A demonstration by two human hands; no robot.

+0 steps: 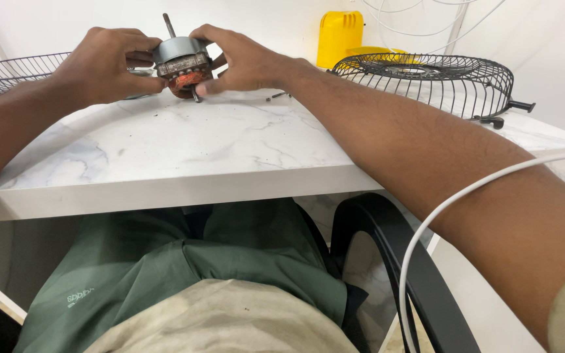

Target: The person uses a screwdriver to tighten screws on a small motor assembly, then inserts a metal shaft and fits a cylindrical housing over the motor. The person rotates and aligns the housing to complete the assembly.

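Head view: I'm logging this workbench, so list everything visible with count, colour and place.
motor: one, grey with copper windings, held above table's far edge
table: one, white marble-look, centre
fan grilles: two, black wire, far right and far left
plastic housing: one, yellow, back right
cable: one, white, over right forearm
chair: one, black, lower right
left hand: gripping motor's left side
right hand: gripping motor's right side

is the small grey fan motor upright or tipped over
Roughly upright: the small grey metal fan motor is held between the left hand and right hand, its shaft pointing up, slightly tilted.
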